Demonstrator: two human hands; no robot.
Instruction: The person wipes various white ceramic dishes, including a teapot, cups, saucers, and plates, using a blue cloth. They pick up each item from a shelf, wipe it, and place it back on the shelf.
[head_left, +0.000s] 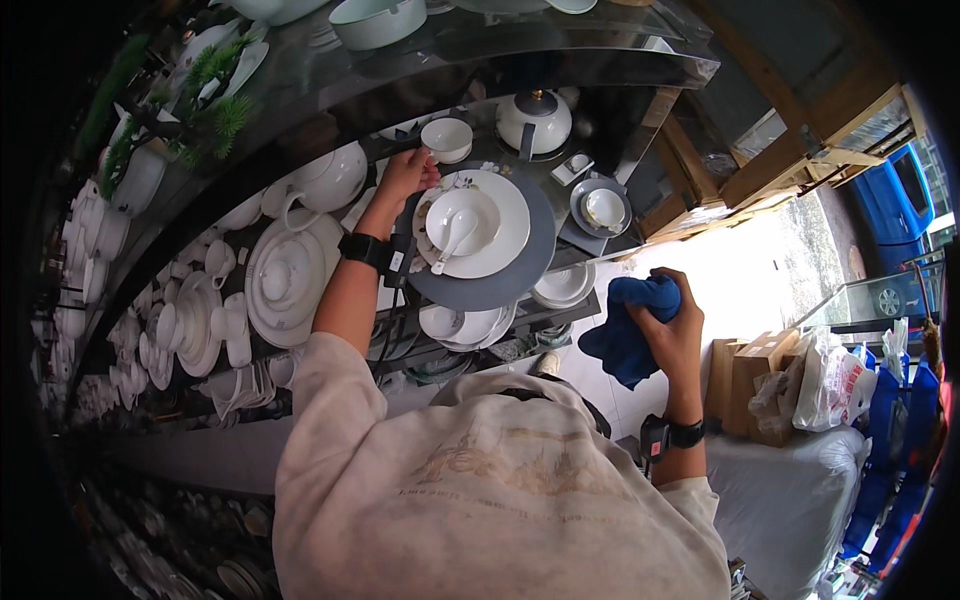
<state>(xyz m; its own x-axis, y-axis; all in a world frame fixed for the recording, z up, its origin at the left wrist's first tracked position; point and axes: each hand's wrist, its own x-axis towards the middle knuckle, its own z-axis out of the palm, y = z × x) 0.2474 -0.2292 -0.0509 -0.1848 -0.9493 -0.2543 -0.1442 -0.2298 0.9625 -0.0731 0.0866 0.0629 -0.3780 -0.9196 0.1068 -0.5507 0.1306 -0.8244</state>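
On a shelf of tableware, my left hand (409, 178) reaches to a white porcelain cup (447, 140), its fingertips at the cup's near left edge; whether they grip it cannot be told. Just below that hand, a large grey charger plate (529, 247) bears a white plate with a floral pattern (506, 217), and on this sits a white bowl (484, 217) with a white ceramic spoon (459, 232) in it. My right hand (667, 315) holds a bunched blue cloth (630, 330) off the shelf's right side, above the tiled floor.
A white teapot with a dark lid (534, 124) stands behind the plates, beside a small bowl on a grey saucer (604, 210). Stacked white dishes (289, 277) crowd the left. A glass upper shelf (480, 60) overhangs. Cardboard boxes (761, 367) and plastic bags (829, 382) are at right.
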